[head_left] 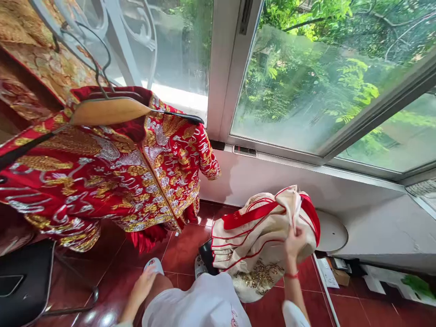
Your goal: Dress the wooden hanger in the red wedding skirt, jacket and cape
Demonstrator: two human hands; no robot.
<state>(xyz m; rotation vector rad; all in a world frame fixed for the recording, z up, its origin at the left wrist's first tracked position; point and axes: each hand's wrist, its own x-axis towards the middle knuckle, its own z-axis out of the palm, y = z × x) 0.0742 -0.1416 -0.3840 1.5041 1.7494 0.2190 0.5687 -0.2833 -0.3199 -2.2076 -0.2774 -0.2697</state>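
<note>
The right hand, with a thin red cord around its wrist, has its grip closed in a pinch on a raised fold of a cream garment, thumb and fingers drawn together over the cloth near its far right side. That garment lies bunched in front of the person's knees, right of centre, above the red tiled floor and below the window; red bands edge its layered folds, and gold embroidery covers the part nearest the person. The left hand is by the left leg with its grip loose, fingers relaxed and free of any cloth (its fingertips are too small to make out whether they press on the leg). To the left, well apart from the cream garment, a red embroidered jacket hangs on a wooden hanger, above a black chair.
</note>
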